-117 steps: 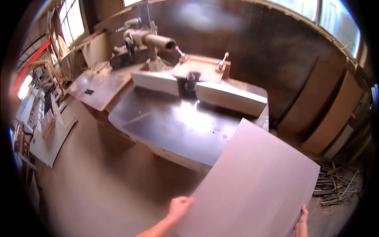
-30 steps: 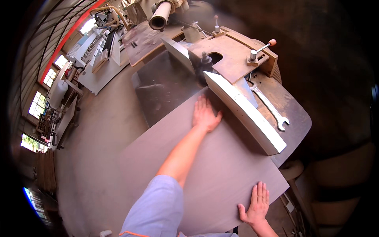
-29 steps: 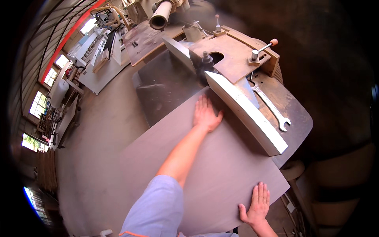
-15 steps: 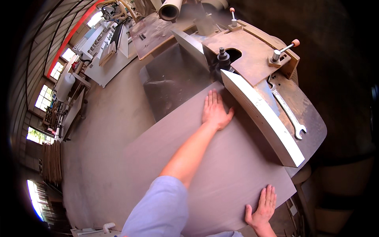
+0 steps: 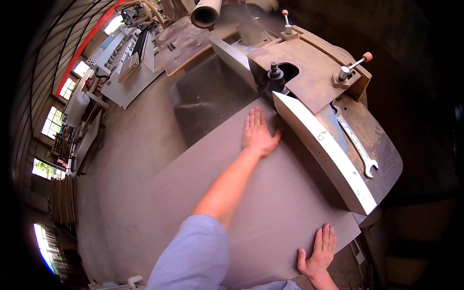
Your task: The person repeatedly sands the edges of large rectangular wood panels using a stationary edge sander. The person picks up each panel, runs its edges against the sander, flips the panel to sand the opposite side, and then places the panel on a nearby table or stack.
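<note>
A wide grey-brown panel (image 5: 280, 217) lies flat alongside a white-edged wooden fence (image 5: 325, 150). My left hand (image 5: 259, 137) rests palm down near the panel's far end, fingers stretched and slightly spread, thumb toward the fence. Close to the near right corner, my right hand (image 5: 320, 258) also presses flat on the panel with fingers extended. Beyond the far corner stands a dark upright cutter spindle (image 5: 275, 73), in the gap between this fence and a second fence piece (image 5: 234, 55). Whether the panel touches the cutter is hard to tell.
An open-end wrench (image 5: 357, 140) lies on the machine top right of the fence. Two clamp handles with orange knobs (image 5: 355, 65) rise from the wooden guard (image 5: 295, 55). A round duct pipe (image 5: 205, 15) sits at the back. Stacked timber (image 5: 63, 203) stands far left.
The panel has slid a little forward along the fence toward the cutter, both hands moving with it and staying flat. The whole view has shifted slightly.
</note>
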The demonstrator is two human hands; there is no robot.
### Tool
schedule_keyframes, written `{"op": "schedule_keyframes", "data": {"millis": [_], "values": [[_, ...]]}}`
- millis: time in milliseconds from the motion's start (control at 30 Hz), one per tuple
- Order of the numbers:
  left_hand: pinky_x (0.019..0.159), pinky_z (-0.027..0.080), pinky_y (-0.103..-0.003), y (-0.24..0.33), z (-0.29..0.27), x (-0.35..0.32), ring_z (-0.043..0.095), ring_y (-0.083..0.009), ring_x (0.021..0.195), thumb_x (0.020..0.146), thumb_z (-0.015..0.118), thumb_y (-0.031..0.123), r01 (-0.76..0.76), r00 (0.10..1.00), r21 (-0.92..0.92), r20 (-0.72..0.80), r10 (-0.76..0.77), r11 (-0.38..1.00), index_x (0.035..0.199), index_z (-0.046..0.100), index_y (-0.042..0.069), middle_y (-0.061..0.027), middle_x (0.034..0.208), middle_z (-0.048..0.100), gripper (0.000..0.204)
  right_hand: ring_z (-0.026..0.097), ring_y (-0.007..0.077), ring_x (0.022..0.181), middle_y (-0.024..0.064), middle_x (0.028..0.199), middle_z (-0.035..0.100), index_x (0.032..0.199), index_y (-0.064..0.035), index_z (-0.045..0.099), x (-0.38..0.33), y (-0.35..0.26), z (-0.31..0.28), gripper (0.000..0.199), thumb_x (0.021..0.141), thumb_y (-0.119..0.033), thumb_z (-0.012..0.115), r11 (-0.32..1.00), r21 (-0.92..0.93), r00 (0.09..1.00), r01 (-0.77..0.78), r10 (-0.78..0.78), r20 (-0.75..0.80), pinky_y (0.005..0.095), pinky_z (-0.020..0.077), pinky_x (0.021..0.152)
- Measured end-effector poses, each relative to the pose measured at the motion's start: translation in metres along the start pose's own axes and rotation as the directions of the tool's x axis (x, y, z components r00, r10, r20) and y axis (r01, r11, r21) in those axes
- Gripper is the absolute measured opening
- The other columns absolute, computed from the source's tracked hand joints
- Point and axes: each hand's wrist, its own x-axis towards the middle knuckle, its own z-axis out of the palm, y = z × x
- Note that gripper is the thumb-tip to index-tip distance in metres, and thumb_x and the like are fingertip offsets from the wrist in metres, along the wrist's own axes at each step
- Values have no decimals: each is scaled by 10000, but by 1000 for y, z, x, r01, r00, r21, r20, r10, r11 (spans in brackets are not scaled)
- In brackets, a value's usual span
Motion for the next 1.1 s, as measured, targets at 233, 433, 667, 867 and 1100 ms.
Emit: {"op": "schedule_keyframes", "data": {"millis": [233, 433, 667, 867, 1100], "values": [[1182, 52, -360, -13, -3, 18, 28, -267, 1460, 902, 451, 518, -7, 1000, -11, 5, 7, 1000, 1472, 149, -33, -164, 1570, 63, 848, 312, 442, 1353, 296, 1430, 356, 1349, 96, 398, 19, -9, 6, 750, 749, -312, 585, 1000, 23, 1000, 2, -1, -20, 508, 209, 1110], [1181, 55, -357, -26, 0, 33, 26, -259, 1460, 897, 442, 540, -13, 1000, -22, -26, 12, 1000, 1466, 183, -35, -163, 1570, 62, 849, 312, 434, 1356, 289, 1433, 356, 1354, 91, 397, 35, -16, 15, 746, 755, -313, 582, 1000, 21, 1000, 3, -3, -28, 508, 211, 1111], [1181, 60, -361, -47, 1, 53, 32, -260, 1460, 888, 442, 558, -16, 999, -38, -49, 14, 999, 1459, 208, -37, -161, 1570, 73, 857, 322, 437, 1349, 287, 1428, 365, 1349, 88, 408, 58, -32, 23, 737, 745, -294, 589, 1000, 30, 1000, -6, 6, -28, 510, 214, 1109], [1180, 68, -361, -62, 4, 71, 67, -269, 1456, 896, 398, 567, -29, 996, 6, -85, 29, 1000, 1465, 204, -28, -163, 1565, 108, 845, 325, 438, 1346, 288, 1423, 369, 1340, 87, 417, 73, -38, 35, 731, 734, -282, 591, 999, 44, 999, 10, -8, -48, 510, 231, 1102], [1180, 71, -371, -63, 10, 67, 62, -279, 1456, 898, 412, 549, 47, 988, -25, -149, -50, 999, 1460, 208, -37, -169, 1563, 110, 837, 381, 426, 1310, 269, 1381, 431, 1295, 86, 456, 87, -47, 38, 713, 704, -286, 599, 999, -22, 991, 45, -47, -122, 497, 276, 1080]]}}
